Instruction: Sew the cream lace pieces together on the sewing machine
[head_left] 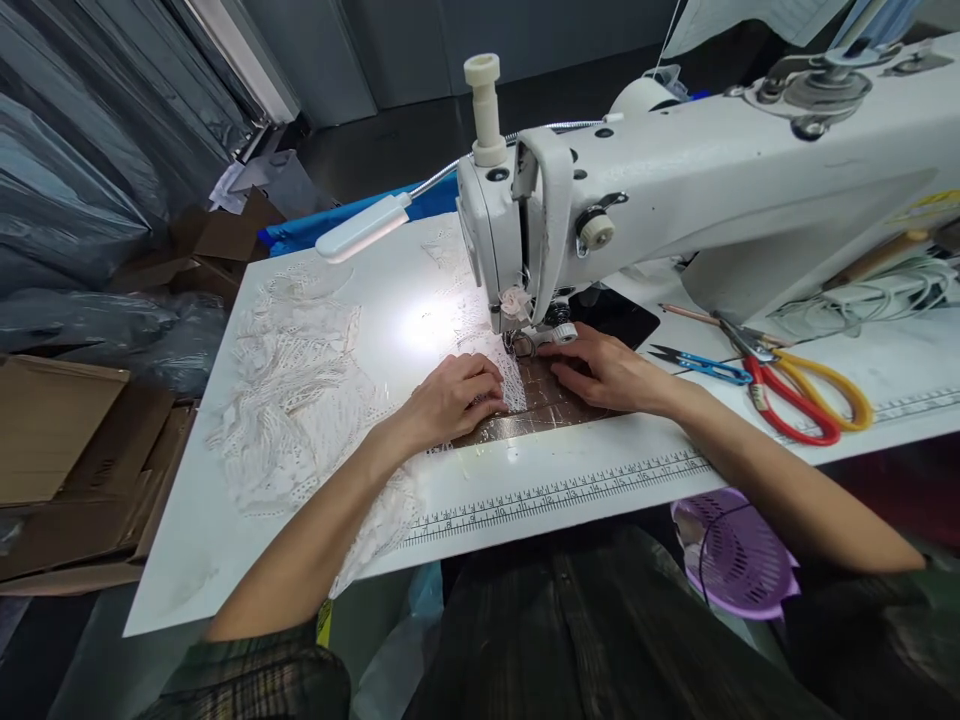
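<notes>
A strip of white eyelet lace (511, 372) runs under the presser foot (531, 342) of a white sewing machine (555, 200). My left hand (461, 397) lies just left of the needle area, its fingers curled and pressed together on the lace's edge. To the right of the foot, my right hand (607, 372) rests over the brown metal bed plate (544, 400), thumb and forefinger apart and the forefinger reaching beside the foot. Its fingertips are partly hidden by the foot. More gathered white lace (300, 400) is heaped on the left of the table.
A lit lamp (364, 228) leans over the table (600, 450). Right of my right hand lie blue thread snips (701, 364) and red-and-yellow-handled scissors (787, 385). A purple basket (739, 560) hangs below the front edge. Cardboard boxes (67, 430) stand at left.
</notes>
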